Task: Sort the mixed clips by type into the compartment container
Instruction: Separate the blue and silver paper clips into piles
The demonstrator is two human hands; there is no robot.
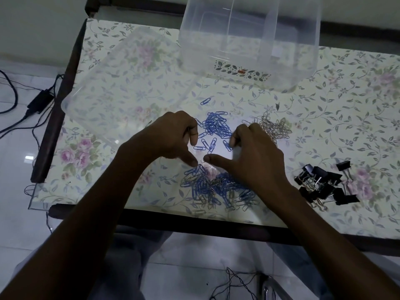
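Head view, from the left: a clear, shallow rectangular plastic lid (121, 83) is laid flat on the glossy floral table (346, 109). Behind centre, a tall translucent plastic container (249, 40) is stood. The left hand (171, 135) is held with fingers curled, something thin apparently pinched at the fingertips, though this cannot be told for sure. A sorted heap of blue wire paper clips (216, 126) is seen between the hands. Blue and silver clips are tangled in a mixed pile (216, 189) below the thumbs. The right hand (253, 152) is curled over the silver wire clips (275, 128); its hold cannot be told. Black angular binder clips (324, 185) are clustered rightmost.
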